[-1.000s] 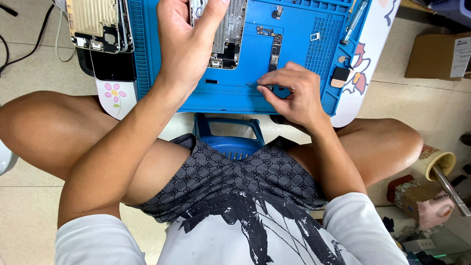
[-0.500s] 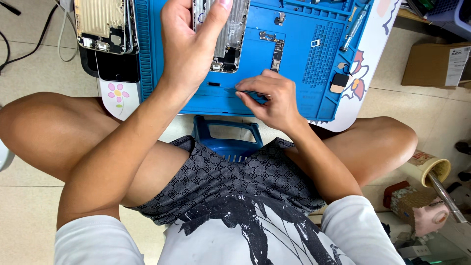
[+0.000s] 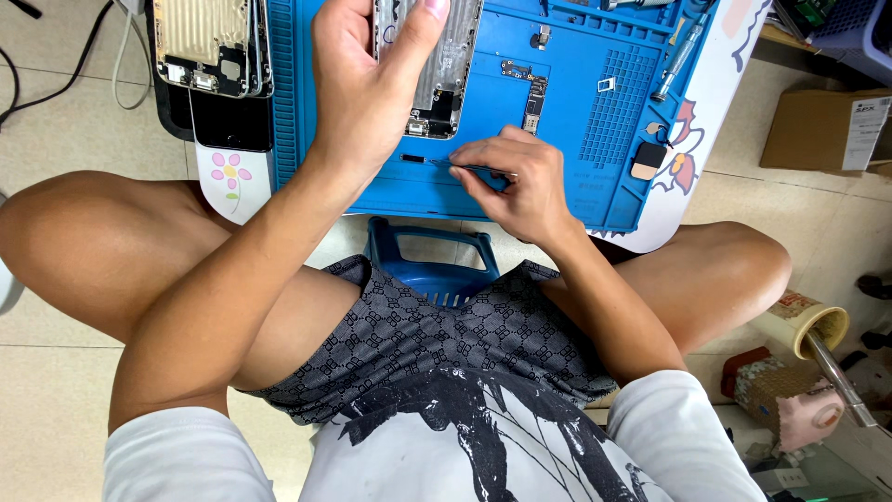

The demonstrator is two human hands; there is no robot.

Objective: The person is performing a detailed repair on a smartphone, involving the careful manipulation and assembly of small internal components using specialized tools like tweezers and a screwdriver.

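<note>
Tweezers (image 3: 474,168): pinched in my right hand (image 3: 516,181), tips pointing left at a small dark part (image 3: 413,159) on the blue mat (image 3: 576,121)
Left hand (image 3: 367,84): clasped round the silver phone housing (image 3: 432,70), far of the tweezers
Second housing (image 3: 209,42): far left, off the mat
Screwdriver (image 3: 676,60): far right on the mat

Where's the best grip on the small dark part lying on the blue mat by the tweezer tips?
Probably across the short sides of the small dark part, coming from the right with the tweezers in the right hand. It lies flat and thin on the blue mat, too low for fingers.
</note>
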